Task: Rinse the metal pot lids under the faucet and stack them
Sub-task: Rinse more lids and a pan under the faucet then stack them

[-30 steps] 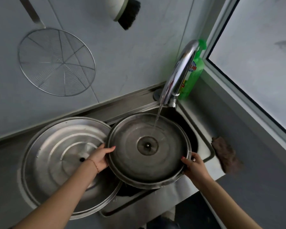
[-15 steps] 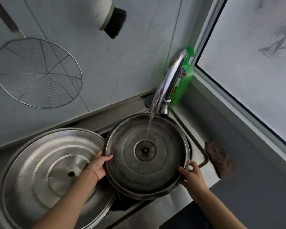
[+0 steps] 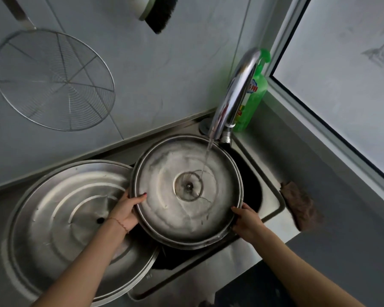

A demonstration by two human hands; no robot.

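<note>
Both hands are holding the smaller pot lid [image 3: 186, 191] over the sink [image 3: 273, 209], inner side up, w/ the faucet [image 3: 233, 98] running onto it. Left hand [image 3: 125, 212] is gripping the lid's left rim, thumb curled over the edge onto the inner face, other fingers going under & out of sight. Right hand [image 3: 245, 220] is gripping the lower-right rim; fingers are wrapping the edge but can't tell how they're lying underneath. Vs. a sec ago: the stream is now landing just right of the center knob fitting instead of on the far part of the lid, so the lid is being shifted under the water, & a pale wet sheet is spreading across most of the inner face where it was looking dark & mostly dry before. Prob. means the rinse of this side is well along, w/ the near rim being reached last. The big lid [image 3: 75, 227] is lying to the left, partly on the counter & partly over the sink, the small lid's rim overlapping its right edge; looks like the base for the stack, though no stacking is happening yet. A green soap bottle [image 3: 253, 94] is standing behind the faucet, a brown rag [image 3: 299, 207] is lying on the counter to the right.
</note>
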